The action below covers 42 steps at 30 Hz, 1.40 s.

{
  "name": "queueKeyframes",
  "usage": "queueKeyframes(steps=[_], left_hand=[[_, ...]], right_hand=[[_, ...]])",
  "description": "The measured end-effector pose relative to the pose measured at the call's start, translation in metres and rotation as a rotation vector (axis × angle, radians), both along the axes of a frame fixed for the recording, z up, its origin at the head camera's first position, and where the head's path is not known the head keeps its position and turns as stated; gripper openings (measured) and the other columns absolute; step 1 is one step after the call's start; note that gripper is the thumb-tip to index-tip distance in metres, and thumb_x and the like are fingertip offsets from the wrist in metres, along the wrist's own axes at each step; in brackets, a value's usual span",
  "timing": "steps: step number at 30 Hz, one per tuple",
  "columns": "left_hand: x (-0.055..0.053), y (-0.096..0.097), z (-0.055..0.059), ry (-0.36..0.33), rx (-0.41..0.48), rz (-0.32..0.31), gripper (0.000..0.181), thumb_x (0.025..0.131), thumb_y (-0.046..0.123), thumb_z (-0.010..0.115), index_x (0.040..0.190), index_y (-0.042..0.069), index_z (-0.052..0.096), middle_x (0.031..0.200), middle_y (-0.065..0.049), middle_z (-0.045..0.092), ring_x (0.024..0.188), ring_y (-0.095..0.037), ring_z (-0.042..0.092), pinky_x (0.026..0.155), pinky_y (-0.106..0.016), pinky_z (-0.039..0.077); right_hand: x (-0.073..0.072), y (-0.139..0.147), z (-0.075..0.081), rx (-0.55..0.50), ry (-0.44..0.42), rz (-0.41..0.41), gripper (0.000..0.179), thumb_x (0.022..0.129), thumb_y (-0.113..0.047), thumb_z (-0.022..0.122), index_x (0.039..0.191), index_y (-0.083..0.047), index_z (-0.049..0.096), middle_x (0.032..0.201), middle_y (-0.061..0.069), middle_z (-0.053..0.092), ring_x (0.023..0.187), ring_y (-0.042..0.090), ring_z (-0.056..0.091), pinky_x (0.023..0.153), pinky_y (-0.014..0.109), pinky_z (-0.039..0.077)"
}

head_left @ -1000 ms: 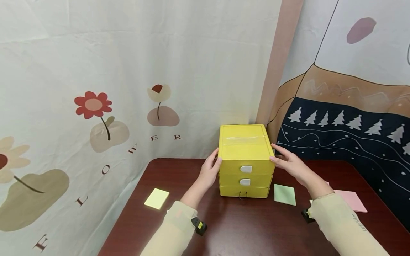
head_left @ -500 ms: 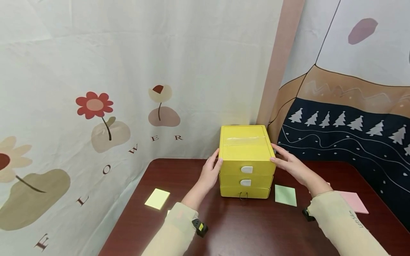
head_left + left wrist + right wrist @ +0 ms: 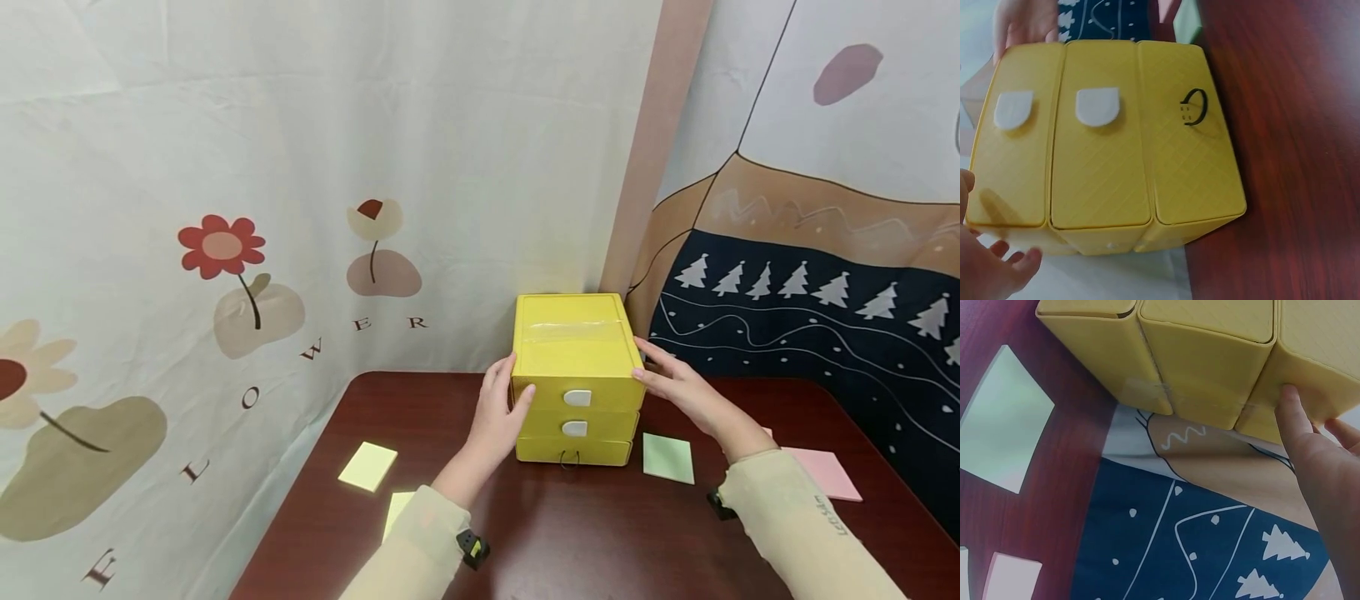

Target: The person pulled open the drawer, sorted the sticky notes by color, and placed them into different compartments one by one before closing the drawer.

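A yellow three-drawer box stands at the back of the table. White tab handles mark its upper two drawers, and a thin dark loop is on the lowest. Clear tape crosses the top. At the box's front left corner is my left hand, its thumb spread in front of the front face; in the left wrist view its fingers look slightly off the box. Against the upper right side, my right hand touches with extended fingertips. All the drawers are closed.
Right of the box lies a green sticky-note pad, with a pink pad farther right, partly behind the sleeve. Two pale yellow pads lie at left, one partly under the left forearm. A printed cloth hangs behind the dark red table.
My left hand has slid slightly toward me and right, its thumb now in front of the box's front face. A second yellow pad shows more by the left sleeve. The right hand and box stay put.
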<state>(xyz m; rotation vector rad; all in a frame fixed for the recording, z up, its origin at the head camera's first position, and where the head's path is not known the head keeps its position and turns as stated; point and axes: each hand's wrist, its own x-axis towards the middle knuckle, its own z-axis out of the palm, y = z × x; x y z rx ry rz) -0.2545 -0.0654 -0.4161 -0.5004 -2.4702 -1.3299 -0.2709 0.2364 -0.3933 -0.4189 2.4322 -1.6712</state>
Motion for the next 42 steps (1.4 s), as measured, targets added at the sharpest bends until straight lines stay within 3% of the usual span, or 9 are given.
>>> queueKeyframes(steps=[5,11,15,18,26,42], left_hand=[[0.007,0.008,-0.005,0.154,-0.092,0.076,0.063,0.093,0.029,0.060,0.148,0.016,0.033,0.148,-0.009,0.030,0.135,-0.026,0.032,0.104,-0.044,0.040],[0.011,0.019,-0.010,0.450,-0.222,0.162,0.061,0.084,0.024,0.072,0.139,0.014,0.046,0.141,-0.011,0.036,0.131,-0.029,0.032,0.098,-0.046,0.044],[0.013,0.026,-0.012,0.621,-0.311,0.190,0.059,0.077,0.024,0.078,0.131,0.016,0.053,0.136,-0.009,0.042,0.127,-0.029,0.036,0.100,-0.045,0.040],[0.014,0.032,-0.014,0.705,-0.360,0.194,0.057,0.075,0.025,0.080,0.127,0.018,0.056,0.130,-0.008,0.045,0.123,-0.028,0.039,0.100,-0.041,0.039],[0.012,0.047,-0.023,0.811,-0.462,0.208,0.055,0.072,0.026,0.082,0.122,0.020,0.060,0.118,-0.003,0.050,0.110,-0.023,0.046,0.090,-0.033,0.044],[0.000,0.065,-0.028,0.924,-0.499,0.226,0.024,0.082,0.014,0.072,0.105,0.022,0.070,0.099,0.002,0.057,0.089,-0.015,0.053,0.076,-0.026,0.045]], right_hand=[[0.000,0.000,0.000,-0.016,-0.006,0.003,0.072,0.098,-0.038,0.050,0.154,-0.017,0.011,0.158,0.015,0.009,0.135,0.039,0.033,0.106,0.058,0.030],[0.001,-0.001,0.000,-0.026,-0.002,0.006,0.072,0.098,-0.037,0.050,0.154,-0.016,0.010,0.159,0.014,0.007,0.137,0.039,0.030,0.106,0.058,0.029],[0.002,-0.001,0.001,-0.019,-0.002,0.002,0.071,0.098,-0.038,0.049,0.154,-0.018,0.011,0.159,0.014,0.009,0.136,0.039,0.032,0.106,0.058,0.029],[0.003,-0.001,0.001,-0.017,-0.002,-0.002,0.071,0.098,-0.039,0.049,0.154,-0.019,0.011,0.158,0.015,0.010,0.136,0.039,0.033,0.106,0.058,0.029],[0.003,-0.002,0.001,-0.018,-0.006,-0.008,0.070,0.097,-0.039,0.050,0.154,-0.021,0.012,0.159,0.013,0.009,0.135,0.038,0.034,0.107,0.058,0.029],[0.003,-0.002,-0.001,-0.022,0.008,-0.014,0.070,0.098,-0.038,0.050,0.154,-0.019,0.013,0.158,0.014,0.011,0.133,0.038,0.037,0.105,0.056,0.033]])
